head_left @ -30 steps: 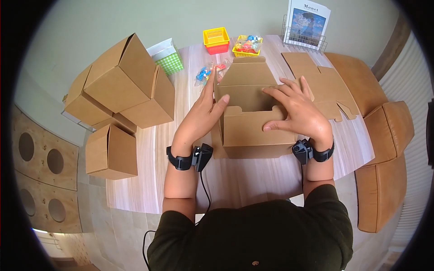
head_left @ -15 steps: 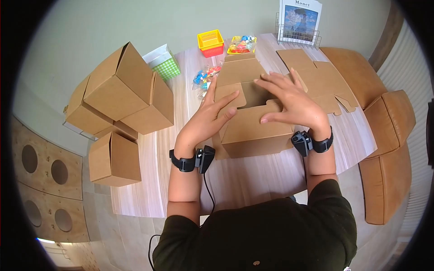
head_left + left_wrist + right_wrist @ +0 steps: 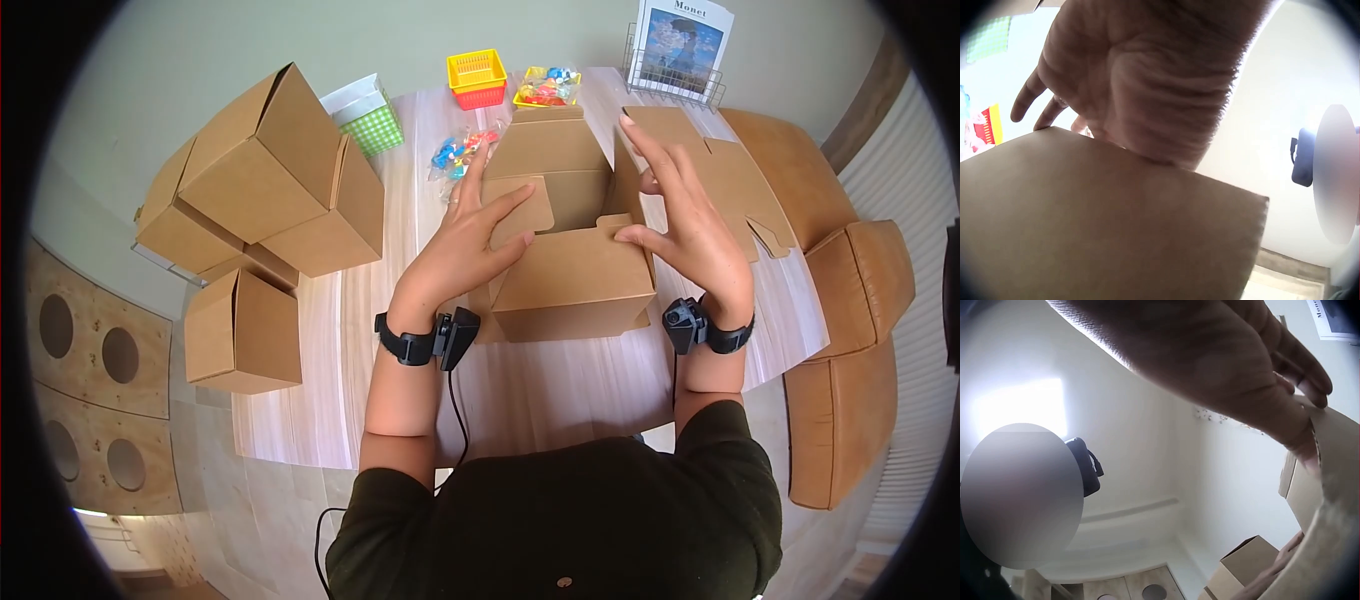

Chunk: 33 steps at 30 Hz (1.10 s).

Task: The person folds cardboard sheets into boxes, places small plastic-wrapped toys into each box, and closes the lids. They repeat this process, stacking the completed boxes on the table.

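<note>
An open cardboard box stands on the table in front of me, its back lid panel raised. Its left side flap is folded inward over the opening. My left hand lies along the box's left side, fingers spread and fairly straight, the index finger over that flap. The right side flap stands up. Outside it is my right hand, long fingers extended and thumb at the front right corner. In the right wrist view, fingertips overlap the cardboard edge.
Several closed cardboard boxes are stacked at the left. Behind the box lie bagged colourful pieces, yellow and red baskets and a green checked box. Flat cardboard lies at the right, a wire rack behind it.
The left flap has been folded inward, with my left hand moving over it. My right hand has shifted right, off the opening, to the outside of the right flap, which now stands up.
</note>
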### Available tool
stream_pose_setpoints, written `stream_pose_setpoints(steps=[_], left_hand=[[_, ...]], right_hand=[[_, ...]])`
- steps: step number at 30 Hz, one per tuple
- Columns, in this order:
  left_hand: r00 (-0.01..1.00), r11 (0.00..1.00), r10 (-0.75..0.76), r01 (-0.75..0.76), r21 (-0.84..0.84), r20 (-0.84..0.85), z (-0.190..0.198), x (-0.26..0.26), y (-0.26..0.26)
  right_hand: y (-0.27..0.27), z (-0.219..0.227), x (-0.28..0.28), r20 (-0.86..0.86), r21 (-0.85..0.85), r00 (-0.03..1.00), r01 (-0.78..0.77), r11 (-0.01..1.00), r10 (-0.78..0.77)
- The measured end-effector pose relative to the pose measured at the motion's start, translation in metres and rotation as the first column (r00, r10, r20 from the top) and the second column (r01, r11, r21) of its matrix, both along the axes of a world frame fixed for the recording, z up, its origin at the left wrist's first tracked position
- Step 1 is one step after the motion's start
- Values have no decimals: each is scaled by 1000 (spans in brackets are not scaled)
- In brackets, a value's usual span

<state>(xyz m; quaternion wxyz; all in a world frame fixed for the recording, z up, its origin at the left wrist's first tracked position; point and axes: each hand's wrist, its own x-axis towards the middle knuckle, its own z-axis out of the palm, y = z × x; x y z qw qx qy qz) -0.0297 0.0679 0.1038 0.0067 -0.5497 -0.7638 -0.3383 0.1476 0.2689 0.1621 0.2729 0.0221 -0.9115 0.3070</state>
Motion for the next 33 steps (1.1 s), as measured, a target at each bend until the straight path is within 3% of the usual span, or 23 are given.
stream_pose_setpoints(steps=[1, 4, 8, 10, 13, 16, 19, 22, 25, 33], left_hand=[[1000, 1000, -17, 17, 4, 13, -1, -1, 1], [992, 997, -54, 48, 64, 110, 0, -2, 3], [955, 973, -75, 8, 229, 287, 4, 5, 5], [961, 972, -116, 58, 229, 249, 8, 4, 5], [974, 990, -122, 105, 95, 192, 10, 2, 2], [976, 990, -134, 138, -7, 169, 12, -1, -1], [975, 986, -151, 160, -45, 165, 18, -2, -6], [969, 980, -182, 193, -52, 169, 16, -6, -7], [966, 973, -209, 221, -65, 151, 15, -4, -7], [971, 975, -193, 206, -86, 143, 8, -4, -5]], right_hand=[[1, 1, -2, -1, -34, 998, -59, 998, 59], [6, 2, -4, 270, -26, 949, -160, 987, 161], [25, -16, -17, 267, -37, 940, -212, 977, 214], [34, -20, -21, 223, -102, 933, -265, 959, 281], [43, -17, -20, 233, -64, 938, -247, 967, 255], [46, -13, -9, 293, 1, 952, -93, 996, 88], [42, -17, -10, 209, 79, 943, -281, 956, 260], [39, -26, -18, 205, 134, 924, -353, 926, 322], [37, -24, -23, 315, 49, 905, -317, 947, 287], [28, -38, -31, 246, 96, 942, -257, 961, 228]])
